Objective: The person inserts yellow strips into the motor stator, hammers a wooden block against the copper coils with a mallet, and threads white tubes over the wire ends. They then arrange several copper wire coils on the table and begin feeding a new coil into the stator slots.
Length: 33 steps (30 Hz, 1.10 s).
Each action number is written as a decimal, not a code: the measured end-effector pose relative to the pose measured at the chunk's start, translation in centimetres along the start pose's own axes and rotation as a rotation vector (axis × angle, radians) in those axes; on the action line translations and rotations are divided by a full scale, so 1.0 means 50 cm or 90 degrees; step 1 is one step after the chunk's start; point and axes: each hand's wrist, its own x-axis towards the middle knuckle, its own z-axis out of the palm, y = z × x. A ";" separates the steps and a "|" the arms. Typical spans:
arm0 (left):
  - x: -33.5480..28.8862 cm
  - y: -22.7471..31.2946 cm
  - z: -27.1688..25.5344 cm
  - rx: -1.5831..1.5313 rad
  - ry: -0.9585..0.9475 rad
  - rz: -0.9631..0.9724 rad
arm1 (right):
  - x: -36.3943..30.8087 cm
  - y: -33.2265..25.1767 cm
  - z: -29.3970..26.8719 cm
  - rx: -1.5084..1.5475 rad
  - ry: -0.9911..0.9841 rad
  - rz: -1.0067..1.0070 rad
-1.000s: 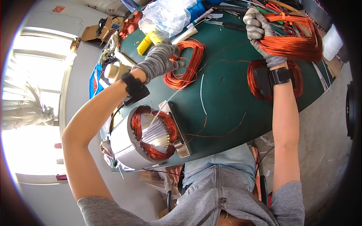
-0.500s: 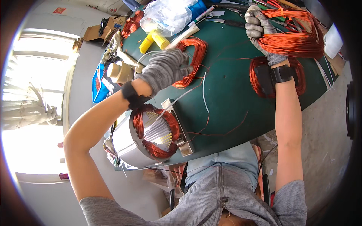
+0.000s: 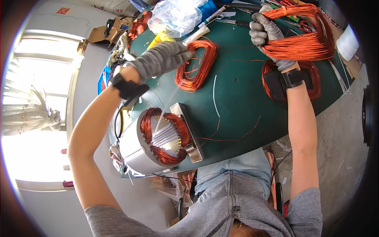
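Note:
Gloved in grey, my right hand [image 3: 268, 33] is closed around one side of a large orange copper wire coil [image 3: 304, 49], lifted above the table's far right. My left hand [image 3: 164, 59], in a striped grey glove, has its fingers pressed together beside a second copper coil [image 3: 199, 81] lying flat. Whatever those fingers pinch is too small and blurred to make out; a smeared whitish strand rises toward them from the motor stator [image 3: 132, 152]. Red-brown copper windings [image 3: 179, 128] loop out of the stator's slots, which show white liners.
Under my right wrist lies another copper coil [image 3: 314, 81]. A thin white tube [image 3: 215, 94] and loose wires cross the green table [image 3: 237, 114]. Clear plastic bag [image 3: 175, 15], yellow roll [image 3: 160, 38] and scissors [image 3: 237, 23] sit at the back; a white spool [image 3: 348, 43] stands far right.
My left hand has moved left, away from the flat coil, uncovering more of it. My right hand has shifted slightly left with the held coil, which has tilted a little.

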 end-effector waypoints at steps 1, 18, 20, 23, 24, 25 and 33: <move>-0.017 -0.006 -0.014 -0.007 -0.033 -0.049 | 0.003 0.002 0.000 -0.041 -0.004 0.031; -0.127 -0.009 -0.016 0.014 0.174 -0.137 | 0.000 0.073 -0.048 -0.065 -0.012 0.088; -0.123 -0.028 -0.010 -0.057 0.226 -0.076 | 0.000 0.075 -0.048 -0.089 0.122 0.071; -0.112 -0.025 -0.013 -0.092 0.229 -0.077 | 0.012 0.063 -0.045 -0.284 0.250 -0.036; -0.110 -0.026 -0.009 -0.092 0.234 -0.076 | 0.017 0.058 -0.034 -0.349 0.290 -0.073; -0.109 -0.029 0.000 -0.045 0.239 -0.068 | 0.014 0.059 -0.021 -0.354 0.287 -0.075; -0.080 -0.053 0.040 -0.107 0.288 -0.081 | 0.009 0.090 0.070 -0.542 0.318 -0.263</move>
